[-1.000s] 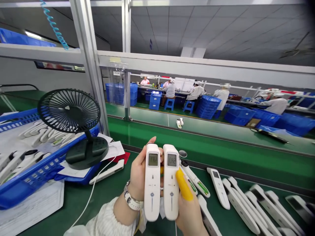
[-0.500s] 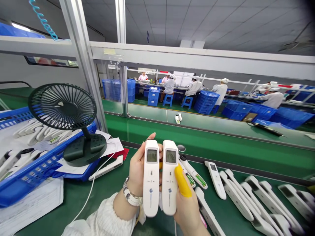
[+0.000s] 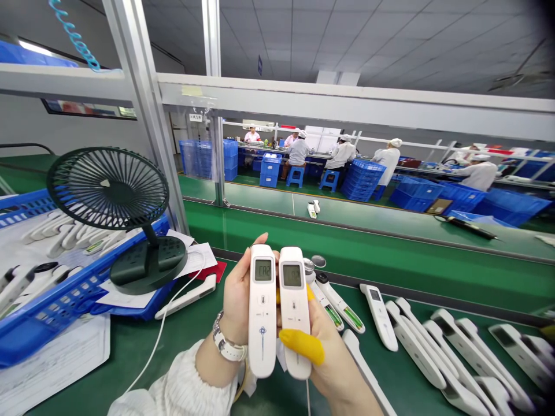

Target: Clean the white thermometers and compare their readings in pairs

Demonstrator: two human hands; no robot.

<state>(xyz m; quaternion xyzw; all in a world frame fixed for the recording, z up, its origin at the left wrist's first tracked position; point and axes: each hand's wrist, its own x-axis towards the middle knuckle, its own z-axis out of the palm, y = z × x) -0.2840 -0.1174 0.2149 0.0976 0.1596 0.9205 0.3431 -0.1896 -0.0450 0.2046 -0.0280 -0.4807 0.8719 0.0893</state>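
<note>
Two white infrared thermometers stand side by side before me, screens facing me. My left hand (image 3: 237, 294) is wrapped round the back of the left thermometer (image 3: 262, 312), whose small screen shows characters. In my right hand (image 3: 325, 358) is the right thermometer (image 3: 293, 306), its screen fainter. A yellow finger cover sits on my right thumb, which lies across the lower front of that thermometer. More yellow shows on a finger behind it. Most of my fingers are hidden behind the two thermometers. Just right of them, thermometers with green battery bays (image 3: 347, 306) lie on the bench.
Several white thermometers (image 3: 416, 341) lie in rows on the green bench at right. A dark fan (image 3: 108, 190) stands at left by a blue basket (image 3: 82, 289) of thermometers. A white cable (image 3: 162, 329) crosses the bench. Co-workers (image 3: 299, 150) sit beyond the metal frame.
My right thumb has slid from the thermometer's upper right edge down across its lower front. Both thermometers have shifted slightly left, and the right one's screen looks fainter.
</note>
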